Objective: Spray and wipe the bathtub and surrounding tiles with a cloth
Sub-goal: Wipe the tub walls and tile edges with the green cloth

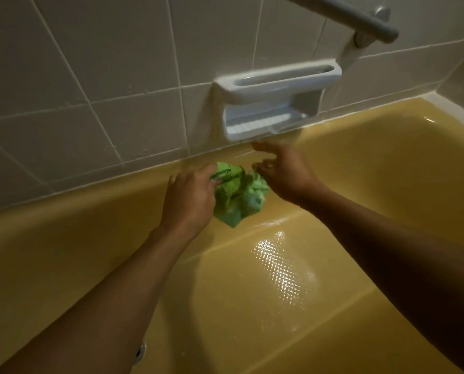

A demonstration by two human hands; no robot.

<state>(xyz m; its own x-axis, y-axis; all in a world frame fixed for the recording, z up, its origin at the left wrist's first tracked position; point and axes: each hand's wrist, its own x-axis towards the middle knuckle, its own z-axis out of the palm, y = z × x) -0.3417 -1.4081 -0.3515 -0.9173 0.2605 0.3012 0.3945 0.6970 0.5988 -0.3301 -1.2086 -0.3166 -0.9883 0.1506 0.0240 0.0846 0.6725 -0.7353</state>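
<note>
Dim bathroom, mustard-yellow tub [63,238] under glossy white tiles [104,63]. The green cloth [233,193] is a fuzzy crumpled wad against the tub's far inner wall, just below the rim. It runs far-to-near, loose tail pointing down into the tub. Left hand [190,195] grips its left side. Right hand [284,171] sits just right of it, fingers loosely spread, holding nothing I can make out. There's a white ceramic soap dish [276,85] above and a grey grab bar [360,17] far right.

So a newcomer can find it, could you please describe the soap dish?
Follow the far rim of the yellow bathtub up to the white tiled wall. Just above it, below the grey grab bar, sits the glossy white ceramic soap dish, the wall's only recessed fixture.
</note>
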